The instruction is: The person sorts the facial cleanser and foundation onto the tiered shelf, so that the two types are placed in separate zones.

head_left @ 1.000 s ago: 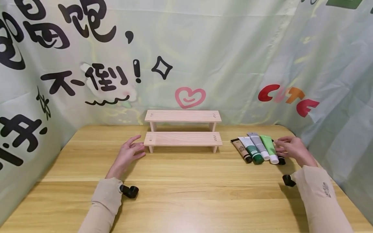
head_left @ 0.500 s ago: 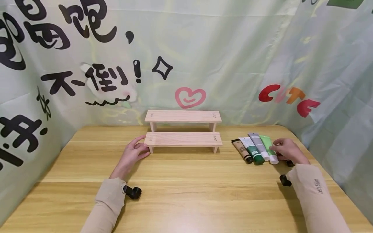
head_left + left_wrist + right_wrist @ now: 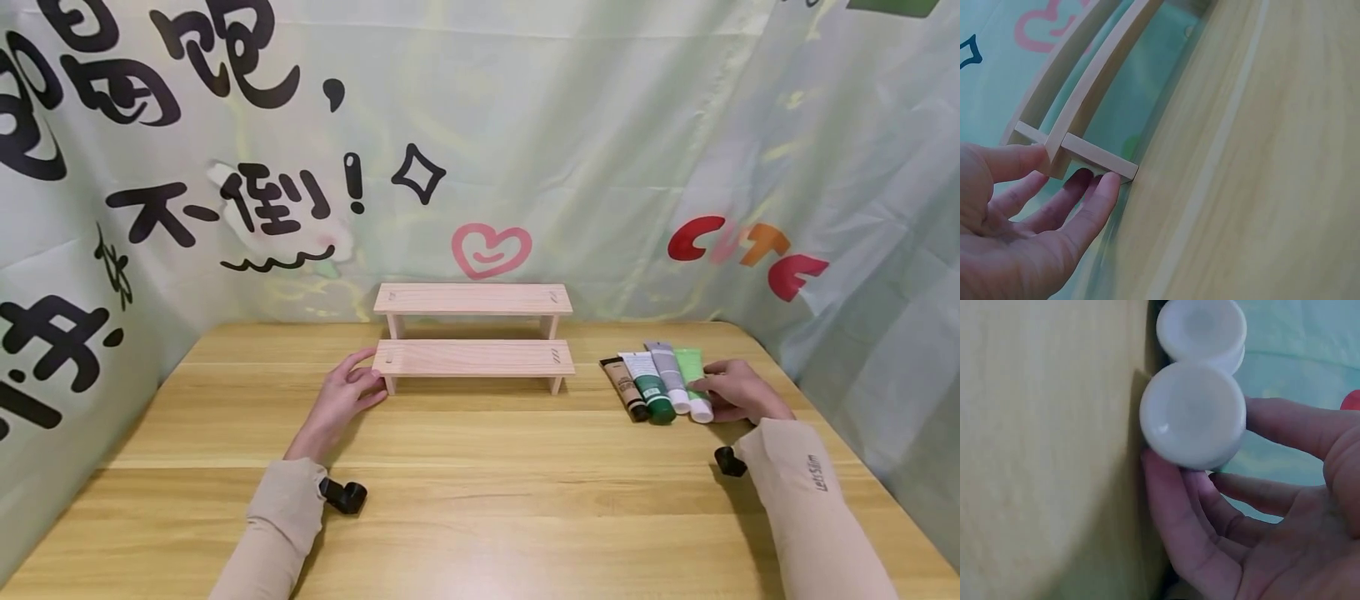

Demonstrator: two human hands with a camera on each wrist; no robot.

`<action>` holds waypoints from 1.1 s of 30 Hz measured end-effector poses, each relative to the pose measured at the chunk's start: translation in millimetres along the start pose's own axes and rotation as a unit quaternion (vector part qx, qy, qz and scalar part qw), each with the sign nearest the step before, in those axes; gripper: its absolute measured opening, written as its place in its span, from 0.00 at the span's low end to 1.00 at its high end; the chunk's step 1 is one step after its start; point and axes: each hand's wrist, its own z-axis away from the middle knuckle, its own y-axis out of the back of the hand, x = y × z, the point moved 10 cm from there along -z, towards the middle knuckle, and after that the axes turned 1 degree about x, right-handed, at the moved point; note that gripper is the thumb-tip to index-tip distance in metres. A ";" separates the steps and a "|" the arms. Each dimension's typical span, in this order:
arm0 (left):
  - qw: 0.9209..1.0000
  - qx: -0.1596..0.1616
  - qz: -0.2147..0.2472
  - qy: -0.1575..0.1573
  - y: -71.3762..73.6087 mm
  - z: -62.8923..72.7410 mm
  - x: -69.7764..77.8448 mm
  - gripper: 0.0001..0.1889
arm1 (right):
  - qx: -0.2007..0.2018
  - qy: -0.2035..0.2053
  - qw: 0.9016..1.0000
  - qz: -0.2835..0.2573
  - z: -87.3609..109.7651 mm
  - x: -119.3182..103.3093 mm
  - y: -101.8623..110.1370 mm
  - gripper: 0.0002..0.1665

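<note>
In the head view a two-step pale wooden shelf (image 3: 474,358) stands upright at the back of the table. My left hand (image 3: 337,404) holds its left end. The left wrist view shows the thumb on the lower board's end and the fingertips by the shelf leg (image 3: 1100,155). At the right, several squeeze tubes lie side by side: brown (image 3: 624,387), white and green (image 3: 648,387), grey (image 3: 667,375) and light green (image 3: 692,371). With my right hand (image 3: 741,393) I grip the light green tube, thumb on top, fingers along its side. Its white cap (image 3: 1192,415) faces the right wrist camera.
A light wooden table (image 3: 480,492) lies under everything. A printed cloth (image 3: 600,150) hangs behind and at both sides. Each sleeve carries a small black wrist camera, the left one (image 3: 345,497) and the right one (image 3: 730,461).
My left hand has moved right onto the shelf's end. My right hand has moved left, from over a black-capped tube to the light green tube. The black cap is now hidden in the head view.
</note>
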 end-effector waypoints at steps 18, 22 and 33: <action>1.000 -0.008 0.004 -0.001 -2.0 -1.5 -1.7 0.29 | 0.057 0.041 0.993 -0.095 15.2 -33.9 20.6 0.46; 1.000 -0.008 0.004 0.000 -1.7 -1.9 -1.9 0.29 | 0.065 0.065 0.990 -0.109 17.1 -51.5 17.0 0.48; 1.000 -0.009 0.005 0.003 -2.3 -1.8 -1.3 0.29 | 0.076 0.111 0.979 -0.153 18.5 -102.3 1.1 0.47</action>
